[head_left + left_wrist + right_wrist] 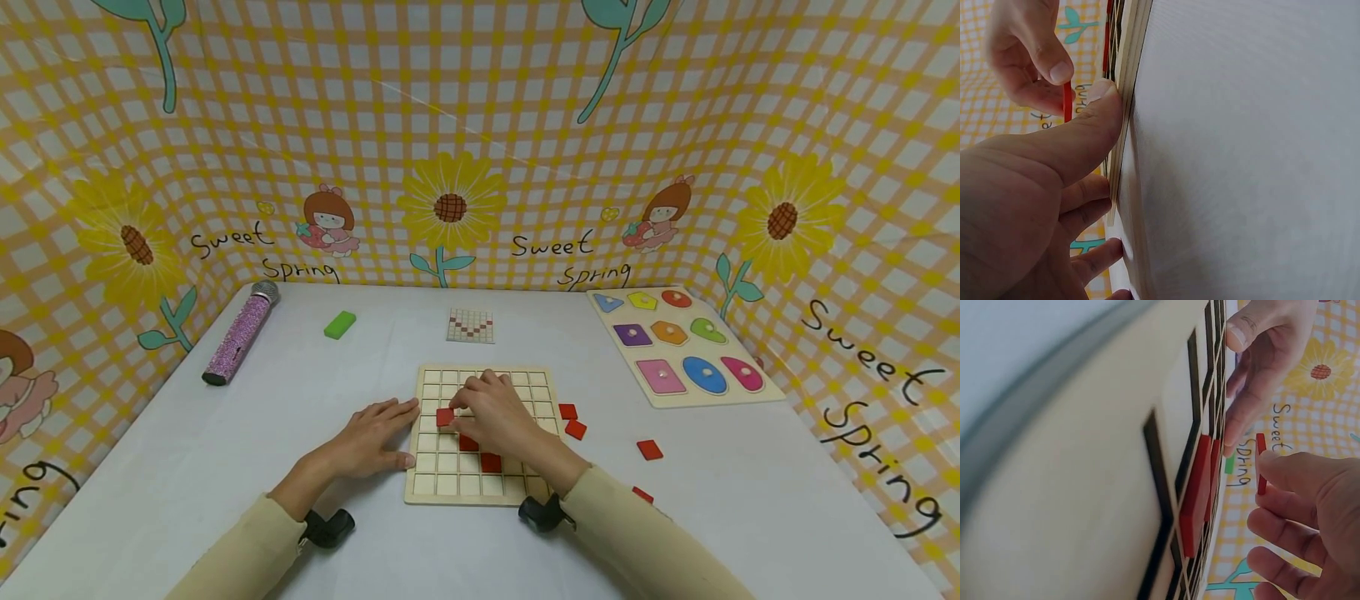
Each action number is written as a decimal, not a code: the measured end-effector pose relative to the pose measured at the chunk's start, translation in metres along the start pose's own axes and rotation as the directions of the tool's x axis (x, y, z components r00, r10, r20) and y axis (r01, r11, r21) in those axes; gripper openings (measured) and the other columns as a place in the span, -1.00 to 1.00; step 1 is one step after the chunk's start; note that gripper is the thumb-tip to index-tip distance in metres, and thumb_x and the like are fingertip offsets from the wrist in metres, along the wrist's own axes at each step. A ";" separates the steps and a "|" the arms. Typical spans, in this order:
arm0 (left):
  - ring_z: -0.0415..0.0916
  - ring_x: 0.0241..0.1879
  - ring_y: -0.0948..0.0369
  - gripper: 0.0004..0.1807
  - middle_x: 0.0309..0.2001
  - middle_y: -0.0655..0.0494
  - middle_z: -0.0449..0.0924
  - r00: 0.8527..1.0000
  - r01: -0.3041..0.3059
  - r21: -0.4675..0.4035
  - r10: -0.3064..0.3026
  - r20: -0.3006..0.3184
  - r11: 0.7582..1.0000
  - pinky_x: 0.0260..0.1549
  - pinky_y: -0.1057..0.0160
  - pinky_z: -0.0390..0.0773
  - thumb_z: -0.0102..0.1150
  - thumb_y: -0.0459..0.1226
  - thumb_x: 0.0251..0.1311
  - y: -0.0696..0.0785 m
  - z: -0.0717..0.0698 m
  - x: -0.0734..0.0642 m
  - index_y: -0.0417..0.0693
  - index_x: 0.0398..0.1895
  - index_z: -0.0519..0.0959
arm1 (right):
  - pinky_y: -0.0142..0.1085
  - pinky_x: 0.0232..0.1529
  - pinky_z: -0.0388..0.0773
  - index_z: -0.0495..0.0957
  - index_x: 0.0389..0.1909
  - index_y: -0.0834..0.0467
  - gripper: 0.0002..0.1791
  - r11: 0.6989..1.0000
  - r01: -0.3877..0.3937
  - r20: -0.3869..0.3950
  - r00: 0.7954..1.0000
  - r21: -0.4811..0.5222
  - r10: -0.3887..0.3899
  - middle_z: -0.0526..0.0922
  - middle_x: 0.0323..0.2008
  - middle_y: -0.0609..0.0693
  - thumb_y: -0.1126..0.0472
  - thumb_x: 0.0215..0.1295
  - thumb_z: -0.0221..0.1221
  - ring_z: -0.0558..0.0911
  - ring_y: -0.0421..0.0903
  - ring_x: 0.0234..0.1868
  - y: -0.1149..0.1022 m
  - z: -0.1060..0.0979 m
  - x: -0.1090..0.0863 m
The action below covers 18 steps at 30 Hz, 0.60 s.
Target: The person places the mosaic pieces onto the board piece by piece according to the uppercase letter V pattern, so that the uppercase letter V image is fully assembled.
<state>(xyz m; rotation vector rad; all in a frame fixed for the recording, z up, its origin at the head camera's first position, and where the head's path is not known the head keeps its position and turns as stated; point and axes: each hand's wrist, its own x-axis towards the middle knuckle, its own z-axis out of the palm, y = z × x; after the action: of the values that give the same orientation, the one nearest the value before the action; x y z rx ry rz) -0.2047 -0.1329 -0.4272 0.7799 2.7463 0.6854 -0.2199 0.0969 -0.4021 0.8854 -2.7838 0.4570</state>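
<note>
My right hand (491, 414) pinches a red square tile (445, 417) by its edge between thumb and finger, just above the wooden grid board (437, 484). In the right wrist view the held tile (1261, 464) is apart from the board. Two more red tiles (491, 462) sit in the board's cells on a diagonal, one partly covered by the right hand. At the board's left edge rests my left hand (367, 440), fingers extended. Its thumb (1094, 119) touches the board's rim in the left wrist view.
Several loose red tiles (649, 450) lie right of the board. Behind it is a small pattern card (471, 326). A glittery microphone (242, 333) and a green block (340, 325) lie at left. A shape puzzle board (682, 350) lies at back right.
</note>
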 end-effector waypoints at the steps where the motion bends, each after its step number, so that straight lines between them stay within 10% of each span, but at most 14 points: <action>1: -0.04 0.45 -0.14 -0.19 0.47 0.02 0.09 1.000 0.000 0.000 0.000 -0.001 1.000 0.28 -0.26 0.05 0.22 -0.01 0.15 0.000 0.000 0.000 -0.08 0.42 0.17 | -0.18 -0.12 0.31 0.70 -0.29 0.07 -0.77 1.000 -0.005 0.005 1.000 0.000 0.005 0.66 -0.25 -0.06 0.04 0.07 0.35 0.41 -0.09 -0.22 0.000 0.001 0.000; 18: -0.04 0.45 -0.12 -0.18 0.47 0.04 0.09 1.000 0.009 0.012 -0.009 -0.003 1.000 0.29 -0.23 0.06 0.22 0.01 0.15 0.000 0.001 0.001 -0.07 0.43 0.16 | -0.21 -0.19 0.29 0.69 -0.32 0.07 -0.78 1.000 -0.012 0.022 1.000 -0.019 0.012 0.65 -0.29 -0.07 0.03 0.06 0.36 0.42 -0.08 -0.25 0.008 0.012 0.001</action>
<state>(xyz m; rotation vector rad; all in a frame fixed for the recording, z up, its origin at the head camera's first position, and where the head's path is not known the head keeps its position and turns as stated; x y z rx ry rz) -0.2049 -0.1319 -0.4284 0.7690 2.7577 0.6692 -0.2265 0.0987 -0.4147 0.8759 -2.8099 0.4253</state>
